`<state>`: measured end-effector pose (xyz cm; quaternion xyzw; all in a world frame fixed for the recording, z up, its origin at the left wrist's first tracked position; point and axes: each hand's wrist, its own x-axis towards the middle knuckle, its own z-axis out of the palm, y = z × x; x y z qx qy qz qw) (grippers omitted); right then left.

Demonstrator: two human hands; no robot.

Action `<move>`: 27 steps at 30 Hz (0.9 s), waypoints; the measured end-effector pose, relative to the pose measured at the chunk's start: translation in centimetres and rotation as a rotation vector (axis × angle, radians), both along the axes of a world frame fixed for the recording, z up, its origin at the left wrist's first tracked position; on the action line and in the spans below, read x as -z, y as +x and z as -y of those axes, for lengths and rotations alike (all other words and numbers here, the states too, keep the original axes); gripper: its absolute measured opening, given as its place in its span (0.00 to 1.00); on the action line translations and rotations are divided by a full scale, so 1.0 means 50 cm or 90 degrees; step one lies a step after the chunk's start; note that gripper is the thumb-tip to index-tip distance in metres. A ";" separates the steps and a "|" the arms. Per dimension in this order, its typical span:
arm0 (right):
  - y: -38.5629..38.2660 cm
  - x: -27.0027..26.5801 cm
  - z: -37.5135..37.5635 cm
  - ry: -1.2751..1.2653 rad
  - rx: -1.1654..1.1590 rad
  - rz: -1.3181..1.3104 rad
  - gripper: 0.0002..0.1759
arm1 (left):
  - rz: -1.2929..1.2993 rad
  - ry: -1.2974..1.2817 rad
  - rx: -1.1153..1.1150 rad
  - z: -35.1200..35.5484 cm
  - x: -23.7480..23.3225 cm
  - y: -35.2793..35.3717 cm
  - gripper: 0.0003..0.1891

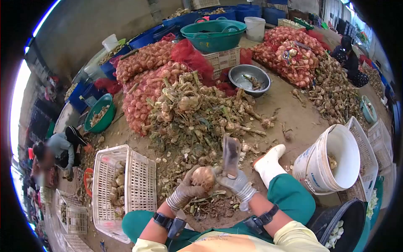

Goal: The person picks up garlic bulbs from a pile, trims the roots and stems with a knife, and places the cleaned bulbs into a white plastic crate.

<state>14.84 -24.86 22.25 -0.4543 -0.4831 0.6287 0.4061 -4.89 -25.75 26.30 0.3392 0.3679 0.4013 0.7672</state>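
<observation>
A garlic bulb (203,178) rests in my gloved left hand (188,188), whose fingers are wrapped round its left side. My gloved right hand (237,185) is closed on a broad-bladed knife (231,155), its blade pointing up and away from me. The fingertips of my right hand are close beside the bulb; whether they touch it I cannot tell. Trimmed stalks and roots (214,206) lie on the ground below both hands. Just beyond them rises a heap of untrimmed garlic (189,105).
A white crate (140,180) with bulbs stands at left, a white bucket (305,168) at right, a black bucket (352,214) nearer me. Behind the heap are red net sacks (138,101) and a metal basin (237,75). One person (61,147) sits left, another (350,63) far right.
</observation>
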 end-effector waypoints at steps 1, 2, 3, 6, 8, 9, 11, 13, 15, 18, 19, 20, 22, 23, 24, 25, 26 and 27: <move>-0.019 -0.004 0.006 -0.013 0.037 -0.129 0.18 | 0.028 0.107 0.035 0.007 -0.006 0.014 0.38; -0.031 -0.009 0.011 -0.026 0.071 -0.257 0.17 | -0.037 0.153 0.060 0.011 -0.020 0.023 0.40; -0.040 -0.015 0.018 -0.024 0.069 -0.256 0.17 | -0.036 0.155 0.059 0.009 0.011 0.017 0.40; -0.072 0.000 0.043 -0.185 0.105 -0.391 0.16 | -0.458 0.418 -0.013 0.010 0.084 -0.026 0.43; -0.075 0.034 0.040 -0.124 0.061 -0.260 0.14 | -0.308 0.278 -0.044 0.029 0.051 -0.033 0.44; -0.070 0.041 0.043 -0.064 0.024 -0.127 0.13 | -0.151 0.138 -0.067 0.037 0.044 -0.037 0.44; -0.038 -0.057 0.057 0.067 -0.001 0.183 0.11 | -0.146 0.231 -0.084 0.046 0.045 -0.050 0.29; -0.015 -0.061 0.060 0.377 0.055 0.332 0.11 | -0.819 0.673 0.087 0.054 0.033 -0.057 0.27; -0.012 -0.082 0.066 0.389 0.018 0.322 0.11 | -0.778 0.522 0.111 0.070 0.043 -0.060 0.23; -0.030 -0.119 0.081 0.572 -0.126 0.497 0.08 | -0.256 0.227 0.184 0.079 0.127 -0.087 0.26; -0.032 -0.119 0.084 0.571 -0.124 0.497 0.08 | -0.256 0.226 0.186 0.082 0.133 -0.094 0.26; -0.035 -0.122 0.087 0.577 -0.140 0.506 0.08 | -0.190 0.061 0.137 0.085 0.139 -0.102 0.25; -0.038 -0.124 0.091 0.583 -0.160 0.509 0.10 | -0.208 0.056 0.144 0.092 0.160 -0.114 0.23; -0.039 -0.111 0.087 0.581 -0.161 0.507 0.10 | -0.217 0.054 0.148 0.095 0.171 -0.120 0.22; -0.037 -0.087 0.080 0.585 -0.154 0.517 0.10 | -0.240 0.061 0.136 0.104 0.157 -0.110 0.23; -0.032 -0.064 0.071 0.591 -0.145 0.528 0.10 | -0.325 0.202 0.133 0.106 0.162 -0.104 0.24; -0.022 -0.047 0.064 0.585 -0.136 0.492 0.12 | -0.420 0.339 0.112 0.108 0.167 -0.098 0.25; -0.020 -0.027 0.061 0.584 -0.138 0.493 0.12 | -0.418 0.338 0.111 0.106 0.152 -0.083 0.25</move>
